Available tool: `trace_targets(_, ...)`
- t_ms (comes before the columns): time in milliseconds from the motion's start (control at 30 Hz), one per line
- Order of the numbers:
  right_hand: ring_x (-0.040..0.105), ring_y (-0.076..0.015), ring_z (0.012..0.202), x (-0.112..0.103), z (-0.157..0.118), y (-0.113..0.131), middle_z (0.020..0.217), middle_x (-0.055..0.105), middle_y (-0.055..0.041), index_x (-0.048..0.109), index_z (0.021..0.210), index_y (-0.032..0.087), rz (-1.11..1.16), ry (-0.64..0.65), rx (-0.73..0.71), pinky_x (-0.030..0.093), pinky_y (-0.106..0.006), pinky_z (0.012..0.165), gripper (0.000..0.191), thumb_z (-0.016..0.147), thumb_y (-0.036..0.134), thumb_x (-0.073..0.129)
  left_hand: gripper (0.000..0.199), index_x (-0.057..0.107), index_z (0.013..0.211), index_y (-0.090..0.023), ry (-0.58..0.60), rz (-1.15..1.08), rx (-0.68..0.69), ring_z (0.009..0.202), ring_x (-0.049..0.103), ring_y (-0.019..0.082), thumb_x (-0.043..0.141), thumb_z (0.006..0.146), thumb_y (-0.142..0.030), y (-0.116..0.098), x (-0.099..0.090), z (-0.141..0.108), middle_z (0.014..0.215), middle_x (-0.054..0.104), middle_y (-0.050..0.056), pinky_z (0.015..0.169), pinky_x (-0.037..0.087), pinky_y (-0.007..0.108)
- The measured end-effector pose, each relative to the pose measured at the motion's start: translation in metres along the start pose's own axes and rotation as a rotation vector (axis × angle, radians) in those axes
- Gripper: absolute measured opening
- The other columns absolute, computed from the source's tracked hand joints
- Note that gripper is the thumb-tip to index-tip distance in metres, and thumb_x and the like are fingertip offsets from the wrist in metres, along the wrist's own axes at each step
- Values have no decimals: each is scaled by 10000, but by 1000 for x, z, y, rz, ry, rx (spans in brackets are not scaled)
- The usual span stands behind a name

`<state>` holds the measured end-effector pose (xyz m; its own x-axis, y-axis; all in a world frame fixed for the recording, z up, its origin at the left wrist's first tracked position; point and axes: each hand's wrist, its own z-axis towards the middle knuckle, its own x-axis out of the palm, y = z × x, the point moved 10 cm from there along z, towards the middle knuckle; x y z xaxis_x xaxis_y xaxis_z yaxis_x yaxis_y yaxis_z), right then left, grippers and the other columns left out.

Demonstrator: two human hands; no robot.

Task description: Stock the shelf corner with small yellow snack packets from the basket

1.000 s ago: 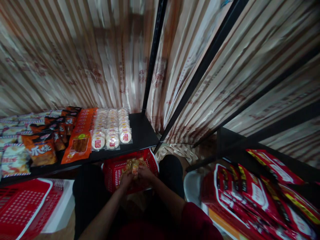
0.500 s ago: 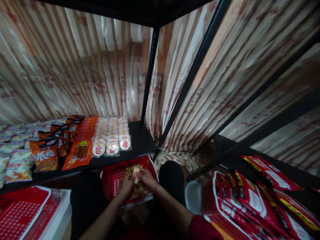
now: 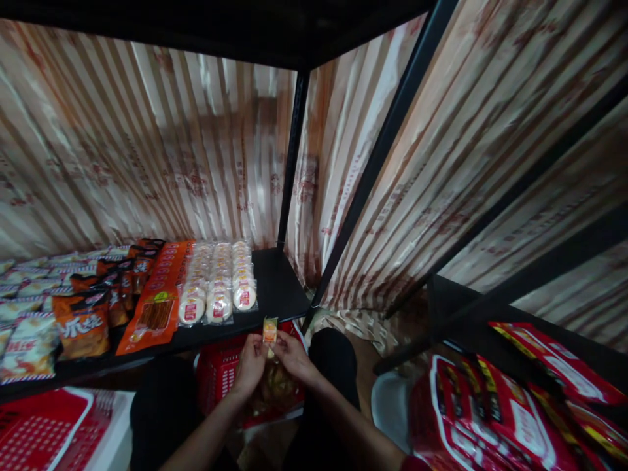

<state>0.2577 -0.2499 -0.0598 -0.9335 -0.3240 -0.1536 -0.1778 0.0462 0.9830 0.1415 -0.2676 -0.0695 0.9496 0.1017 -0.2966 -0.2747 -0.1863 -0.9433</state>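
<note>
Holding small packet [image 3: 269, 329] between opposing fingers [image 3: 256, 342], top jutting past them

Single view, worn on head: we look forward and steeply down past own legs [image 3: 335, 366]. Left hand [image 3: 250, 365] and right hand [image 3: 294, 360] sit fairly near lens, low and just left of centre. We face corner at black post [image 3: 293, 163] between striped curtains [image 3: 216, 137]; lower shelf [image 3: 275, 281] runs off to left. Dark upper shelf [image 3: 206, 26] closes top edge of our view. Wide coverage reaches red packets [image 3: 520, 412] at lower right, well off to our side.
</note>
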Motion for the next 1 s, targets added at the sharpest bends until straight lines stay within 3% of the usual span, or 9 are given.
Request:
trace_targets(233,596,-155,673,-14,29,25,756,622,-30,591,1039,169,-64,-42,-69,462,-259,628,359,771,398,521,152,521,862,-168,-13,-92,27,699,592,149,472,763,-272,-40,-8,20,794,617,42,673,486,260)
trace_targets(467,604,-145,680,-35,58,35,817,634,-33,526,1095,191,-52,-119,-73,482,-269,642,376,757,357,534,138,569,845,-154,-109,27,16,662,574,137,485,751,-208,-59,-9,48,745,605,30,685,464,255)
trace_targets(733,624,-150,731,-65,88,31,821,627,-35,491,845,203,-95,-290,-39,511,-284,712,180,713,273,590,240,552,995,-127,-56,62,-76,854,601,163,418,799,-162,-57,14,83,960,641,99,783,442,253)
trace_targets(867,631,-163,778,-69,104,30,881,617,-53,518,833,200,-203,-311,-55,516,-292,721,111,731,219,555,266,569,1026,-136,-36,139,-135,973,583,191,429,815,-215,-57,16,95,1065,636,112,851,408,273)
trace_targets(1000,631,-169,802,-68,114,25,957,591,-78,570,875,188,-281,-318,-42,516,-279,713,158,718,179,550,286,593,1019,-130,-23,191,-152,994,587,205,423,817,-239,-57,18,107,1073,643,126,842,402,266)
